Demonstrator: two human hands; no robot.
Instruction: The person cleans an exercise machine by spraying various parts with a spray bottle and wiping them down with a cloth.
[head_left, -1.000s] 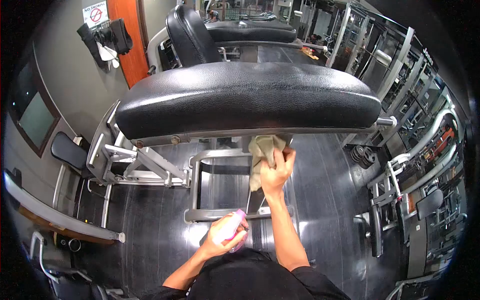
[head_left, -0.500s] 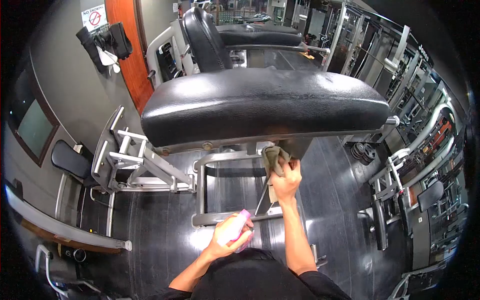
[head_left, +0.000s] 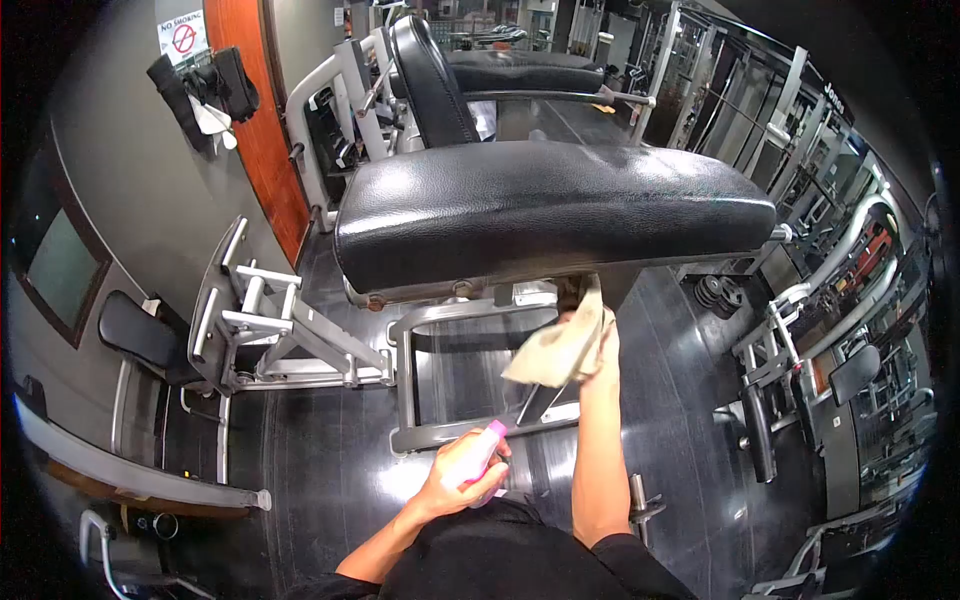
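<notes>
A pink-topped bottle is in my left hand, low in front of my body, with the fingers wrapped around it. My right hand grips a beige cloth whose loose end hangs out to the left. The cloth is just under the black padded bench, against the dark upright that supports it; its exact contact is hidden. Some of my right fingers are covered by the cloth. Below, the bench's grey metal base stands on the floor.
White-framed machines stand at the left by the wall. Weight plates lie on the dark floor at the right, near another machine. Behind the bench are a tilted backrest and a second black pad.
My right hand has moved slightly right and the cloth has swung out to the left, spreading open. The bench appears shifted a little rightward in view. My left hand stays nearly still with the bottle.
</notes>
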